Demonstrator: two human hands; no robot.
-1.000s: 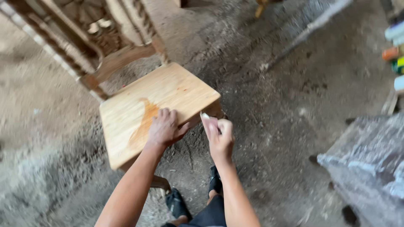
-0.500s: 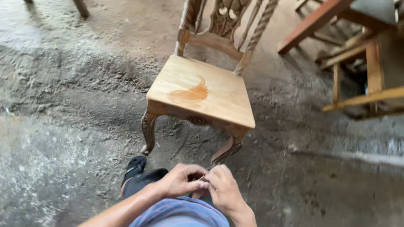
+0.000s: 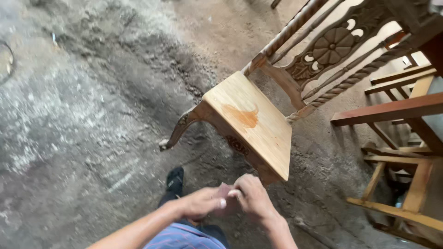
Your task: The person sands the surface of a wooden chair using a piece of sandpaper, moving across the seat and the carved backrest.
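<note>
Left hand (image 3: 201, 203) and right hand (image 3: 249, 198) pinched together on small pale piece (image 3: 224, 190), just off chair seat (image 3: 251, 122) front corner. Open dirt floor (image 3: 83, 115) leftward; wooden frames (image 3: 406, 138) crowding right.

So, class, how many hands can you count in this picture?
2: the left hand and the right hand, touching in front of the wooden chair, pinching something small together.

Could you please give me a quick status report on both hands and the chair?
Left hand and right hand together, pinching a small pale piece. Wooden chair untouched, orange patch on seat. Nothing between hands and chair.
</note>
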